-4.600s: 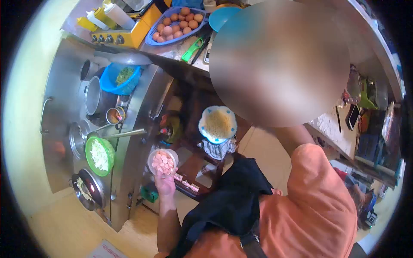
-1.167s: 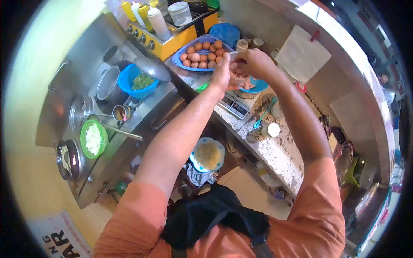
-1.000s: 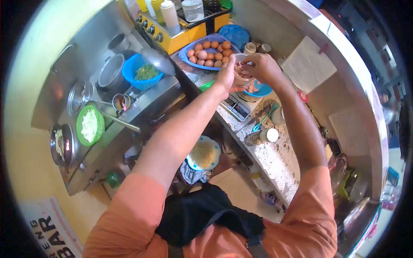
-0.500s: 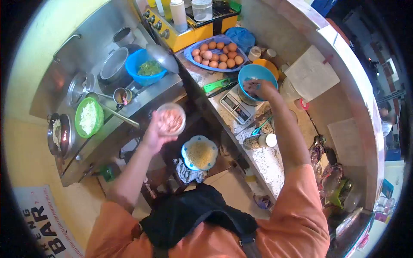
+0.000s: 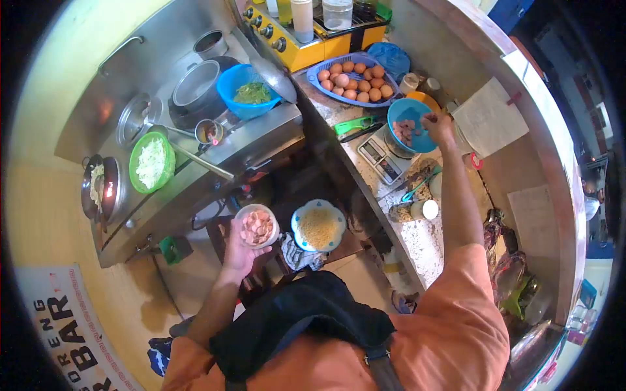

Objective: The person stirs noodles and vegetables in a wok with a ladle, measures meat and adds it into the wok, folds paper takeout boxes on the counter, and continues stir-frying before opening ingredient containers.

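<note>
A blue bowl [image 5: 404,109] is set on the speckled desk [image 5: 417,246], with pinkish slices [image 5: 405,132] lying in it. The right hand [image 5: 439,127] is held at the bowl's right rim, its fingers bent inward; whether anything is pinched in that grip cannot be told, the fingertips being too small and unclear. Well to the left of the bowl and nearer the body, a clear tub [image 5: 273,214] of pink slices [image 5: 256,228] is carried in the left hand [image 5: 241,253], and by that grip the tub is clasped from beneath and along its side. A scale [image 5: 383,161] is seen at the bowl's near edge. Left of the bowl, a green-handled tool [image 5: 353,125] is laid on the desk; farther to its left and beyond, brown eggs [image 5: 363,85] are heaped in a purple basket [image 5: 314,75]. Nearer than the bowl, a white-lidded jar [image 5: 428,209] is placed. Left of the bowl and below it, close beside the tub, a scalloped dish [image 5: 342,225] is filled with yellowish crumbs [image 5: 318,225].
</note>
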